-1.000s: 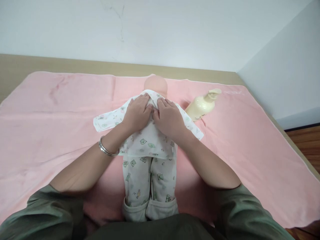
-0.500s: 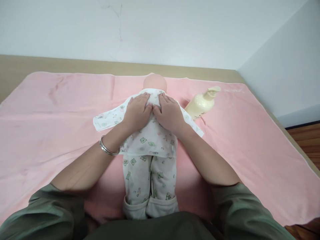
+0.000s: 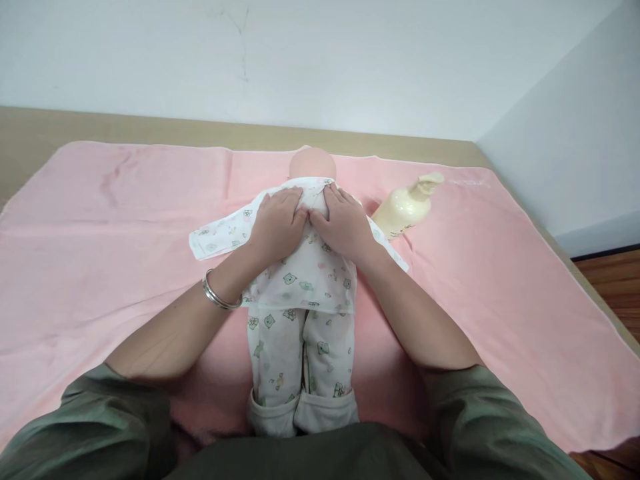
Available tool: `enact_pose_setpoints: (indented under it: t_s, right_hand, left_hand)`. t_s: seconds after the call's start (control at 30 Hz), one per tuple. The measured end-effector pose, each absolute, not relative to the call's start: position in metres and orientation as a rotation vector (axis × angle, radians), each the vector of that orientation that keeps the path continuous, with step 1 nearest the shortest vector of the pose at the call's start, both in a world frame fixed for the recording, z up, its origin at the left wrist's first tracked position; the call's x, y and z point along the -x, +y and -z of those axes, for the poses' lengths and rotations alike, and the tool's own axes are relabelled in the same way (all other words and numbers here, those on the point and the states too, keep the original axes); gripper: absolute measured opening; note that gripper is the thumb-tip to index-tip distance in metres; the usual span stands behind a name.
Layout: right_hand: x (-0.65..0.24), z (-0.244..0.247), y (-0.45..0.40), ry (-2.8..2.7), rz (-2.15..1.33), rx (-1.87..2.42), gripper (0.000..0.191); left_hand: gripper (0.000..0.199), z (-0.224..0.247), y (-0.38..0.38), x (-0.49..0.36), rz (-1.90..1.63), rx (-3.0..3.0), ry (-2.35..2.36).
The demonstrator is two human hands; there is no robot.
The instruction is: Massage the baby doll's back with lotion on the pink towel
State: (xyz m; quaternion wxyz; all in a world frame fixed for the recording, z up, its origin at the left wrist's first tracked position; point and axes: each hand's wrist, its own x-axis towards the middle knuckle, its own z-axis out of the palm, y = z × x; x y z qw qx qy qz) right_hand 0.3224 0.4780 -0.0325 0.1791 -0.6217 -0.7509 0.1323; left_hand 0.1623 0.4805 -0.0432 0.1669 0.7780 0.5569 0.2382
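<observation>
A baby doll [image 3: 313, 163] lies lengthwise before me, its bald head at the far end and no face showing. It wears a white printed top [image 3: 305, 283] with the sleeves spread sideways, and matching printed trousers [image 3: 327, 353] with footed cuffs. My left hand [image 3: 280, 223] rests flat on the left of the doll's upper back, fingers stretched out. On the right of the upper back my right hand [image 3: 343, 223] lies flat in the same way. The two thumbs nearly meet in the middle. Neither hand grips anything.
A cream pump bottle [image 3: 404, 208] leans or lies tilted just beyond the doll's right sleeve. Under everything is a pink cloth [image 3: 125, 267] on a wooden table [image 3: 400, 141]. A white wall [image 3: 350, 67] stands behind, and another closes off the right.
Both hands stay on the doll's upper back, almost still. The cloth of the top is slightly more creased near the collar. The view has shifted a little.
</observation>
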Motion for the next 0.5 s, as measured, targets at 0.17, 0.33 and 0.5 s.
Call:
enact_pose_setpoints:
  t_s: [0.17,0.33,0.5]
  right_hand:
    - [-0.3239,0.0302,0.4766,-2.074,-0.413,1.780,0.073]
    - [-0.3237,0.0307,0.4780,-2.077,-0.378,1.752,0.072]
    - [-0.3222,0.0306,0.4799,-2.099,-0.386,1.734,0.060]
  left_hand:
    - [0.060,0.0440,0.4789,-0.1629,-0.685,-2.213,1.600]
    - [0.063,0.0447,0.4792,-0.1636,-0.672,-2.211,1.613]
    - [0.062,0.0447,0.4797,-0.1640,-0.659,-2.210,1.618]
